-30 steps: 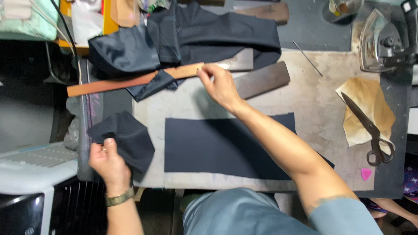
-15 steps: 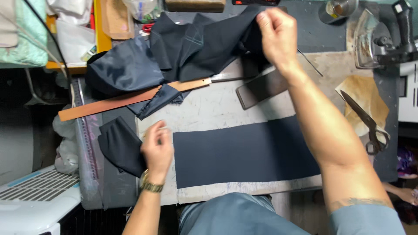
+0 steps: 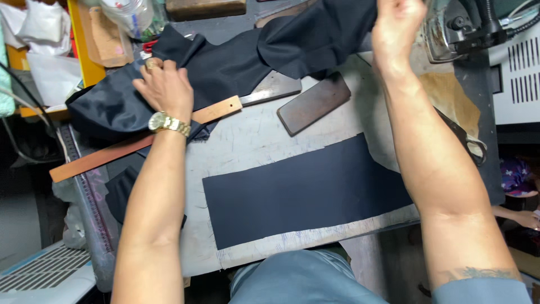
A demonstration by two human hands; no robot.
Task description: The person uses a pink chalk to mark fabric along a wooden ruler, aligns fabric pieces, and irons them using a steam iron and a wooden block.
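Nearest me, a dark cut rectangle of cloth [image 3: 306,194] lies flat by the table's [image 3: 253,141] near edge, its right end hidden under my forearm. Farther in, my left hand [image 3: 166,87] presses flat, fingers spread, on the bunched dark garment [image 3: 225,67] over the wooden ruler [image 3: 129,149]. At the far edge my right hand [image 3: 396,28] grips the garment's fold; its fingertips are cut off.

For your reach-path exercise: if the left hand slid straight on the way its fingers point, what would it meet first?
The left hand lies on the dark cloth, fingers pointing up-left. More cloth comes first, then probably the yellow bar; depth is unclear.
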